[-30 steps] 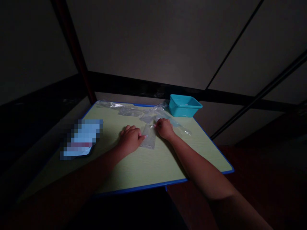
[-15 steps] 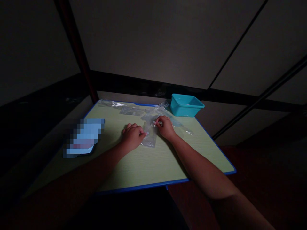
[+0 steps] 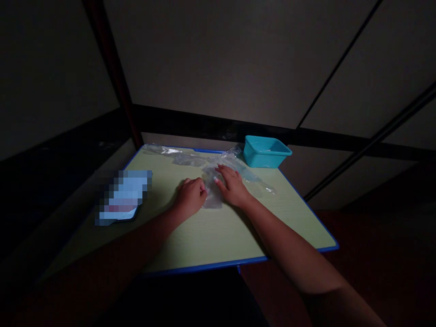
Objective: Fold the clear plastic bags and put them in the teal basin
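A small clear plastic bag (image 3: 214, 200) lies on the table between my two hands. At its left edge my left hand (image 3: 190, 196) is closed, fingers curled and thumb pressed in, gripping the bag's side; the exact pinch is partly hidden. My right hand (image 3: 234, 187) rests over the bag's upper right part with its fingers stretched out and apart, touching the film. Behind it, more clear plastic bags (image 3: 189, 159) lie crumpled and overlapping along the far side of the table, some reaching right under the turquoise basket's front.
The turquoise plastic basket (image 3: 262, 158) stands at the table's far right corner. A phone-like device with a blurred-out screen (image 3: 126, 195) lies at the left. The pale table (image 3: 211, 240) has a blue edge, and panelled walls stand close behind it.
My right hand has let go of its pinch and spread its fingers over the bag. My left fingers have curled further in at the bag's left edge. The view has shifted slightly.
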A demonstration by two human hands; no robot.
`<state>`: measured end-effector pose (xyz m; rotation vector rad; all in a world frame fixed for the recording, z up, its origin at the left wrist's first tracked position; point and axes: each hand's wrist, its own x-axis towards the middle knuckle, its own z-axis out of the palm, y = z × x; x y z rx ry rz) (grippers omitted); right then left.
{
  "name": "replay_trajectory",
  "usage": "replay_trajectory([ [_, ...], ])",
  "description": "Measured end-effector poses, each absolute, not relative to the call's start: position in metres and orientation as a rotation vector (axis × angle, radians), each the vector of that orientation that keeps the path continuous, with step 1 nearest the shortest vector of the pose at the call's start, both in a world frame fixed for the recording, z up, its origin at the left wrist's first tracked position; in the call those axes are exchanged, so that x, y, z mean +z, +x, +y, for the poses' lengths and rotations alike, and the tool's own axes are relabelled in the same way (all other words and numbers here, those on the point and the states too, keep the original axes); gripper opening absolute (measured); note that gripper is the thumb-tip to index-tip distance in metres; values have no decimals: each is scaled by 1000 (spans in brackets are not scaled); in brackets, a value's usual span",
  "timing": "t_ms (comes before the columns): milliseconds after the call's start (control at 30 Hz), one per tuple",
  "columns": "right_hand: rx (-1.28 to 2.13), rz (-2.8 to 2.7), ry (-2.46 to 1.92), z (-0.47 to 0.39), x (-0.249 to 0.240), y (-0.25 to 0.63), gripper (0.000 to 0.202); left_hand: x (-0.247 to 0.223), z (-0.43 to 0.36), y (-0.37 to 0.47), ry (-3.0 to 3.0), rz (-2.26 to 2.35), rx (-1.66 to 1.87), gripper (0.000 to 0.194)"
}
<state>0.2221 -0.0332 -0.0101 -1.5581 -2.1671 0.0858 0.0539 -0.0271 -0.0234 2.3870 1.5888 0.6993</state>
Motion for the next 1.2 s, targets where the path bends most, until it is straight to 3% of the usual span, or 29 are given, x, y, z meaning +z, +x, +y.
replay_trajectory([
  [233, 339, -2600, -1654, -52, -11, 208, 72, -23, -31, 53, 2395, 1583, 810, 39],
  [433, 355, -2662, -1671, -50, -13, 211, 81, -16, -39, 50, 2629, 1400, 791, 38],
  [633, 283, -2698, -1607, -48, -16, 220, 69, -19, -40, 47, 2627, 1436, 608, 41],
  [800, 144, -2607, -1827, -42, -16, 230, 66, -19, -38, 47, 2540, 1534, 598, 47],
  [1000, 116, -2630, -1941, -44, -14, 232, 73, -24, -33, 47, 2460, 1486, 523, 60],
  [1200, 210, -2648, -1883, -45, -14, 226, 79, -28, -31, 44, 2509, 1441, 433, 57],
])
